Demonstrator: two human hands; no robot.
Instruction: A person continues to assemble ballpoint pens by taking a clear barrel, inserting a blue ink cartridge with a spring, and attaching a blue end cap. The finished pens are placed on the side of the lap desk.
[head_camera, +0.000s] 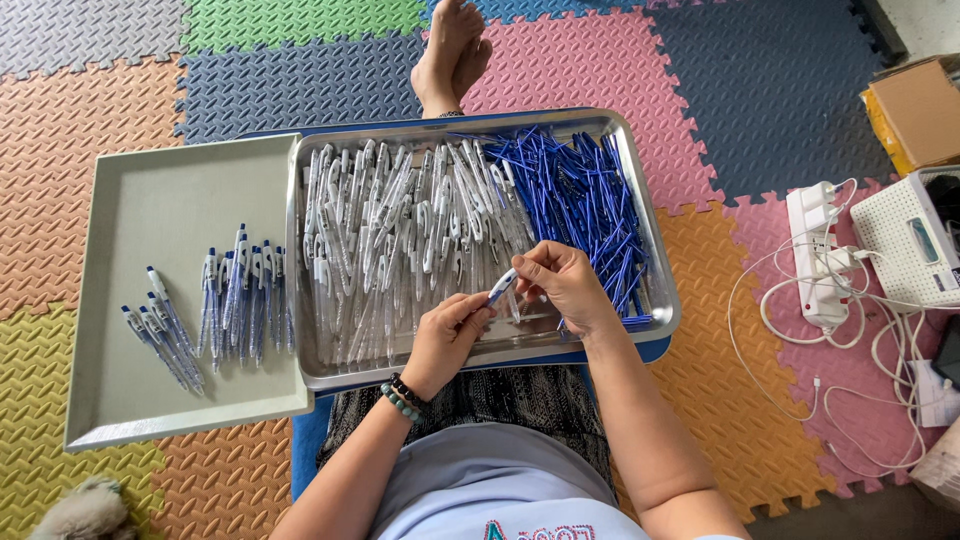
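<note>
Both hands work over the metal tray (655, 250). Left hand (445, 335) and right hand (568, 285) are each pinched shut on one pen (502, 285), which bridges the gap between their fingertips, blue end toward the left fingers. Judged light, stiff, smooth plastic; likely slippery, so grip at both ends of the barrel. Clear barrels (400, 230) lie just beyond the fingers, blue refills (590, 195) past the right knuckles.

Bright, even daylight, sharp focus (edges bend slightly).
</note>
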